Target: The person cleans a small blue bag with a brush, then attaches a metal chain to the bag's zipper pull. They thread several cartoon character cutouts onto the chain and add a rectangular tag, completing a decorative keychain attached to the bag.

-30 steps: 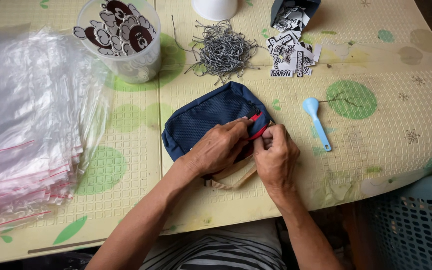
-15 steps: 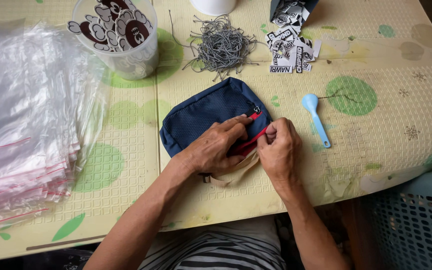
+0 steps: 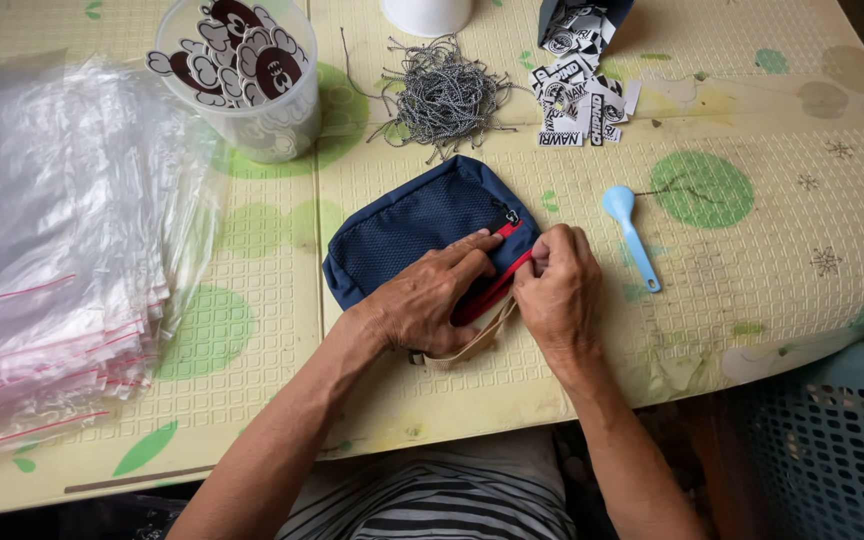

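Here, the navy pouch (image 3: 414, 232) lies flat near the table's front edge, directly under and between your hands, its red zipper (image 3: 497, 280) running along the side nearest you. Your left hand (image 3: 432, 295) rests palm-down on the pouch's lower right part, fingers spread and pressing the mesh fabric flat, index finger stretched towards the zipper's metal pull. Your right hand (image 3: 555, 290) sits just beside it at the pouch's right edge, fingertips pinched on the red zipper tape. A tan strap (image 3: 472, 345) pokes out from beneath both hands, over the table surface.

Beyond the pouch, a tangle of grey string ties (image 3: 444, 95) lies further up the table, apart from it. Black-and-white tags (image 3: 577, 100) are scattered to the right of that tangle. A light-blue plastic spoon (image 3: 630, 233) lies just right of your right hand, not touching. A clear plastic cup (image 3: 242, 75) with cartoon-shaped cutouts stands upper left. A stack of clear zip bags (image 3: 52, 250) covers the table (image 3: 802, 230) at far left. A teal basket (image 3: 832, 450) sits lower right, off the table.
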